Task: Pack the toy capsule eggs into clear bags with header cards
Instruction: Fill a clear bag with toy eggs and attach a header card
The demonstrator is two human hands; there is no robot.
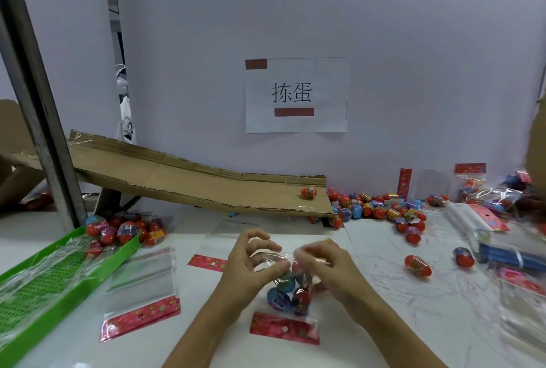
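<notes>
Bare tabletop [206,335] open at lower centre-left, between empty bag [141,293] and filled bag [285,308]. Hemmed at left by green tray [74,273], behind by cardboard ramp [177,181], at right by loose eggs [381,209] and bag stacks [502,249].

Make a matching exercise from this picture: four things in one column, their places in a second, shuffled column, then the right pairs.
Things
1. single red egg
2. green tray
3. paper sign
4. bag with eggs

Places
A. taped to the wall
B. held by both hands, left hand and right hand
C. low end of the cardboard ramp
D. left edge of the table

Pairs: 1-C, 2-D, 3-A, 4-B
</notes>
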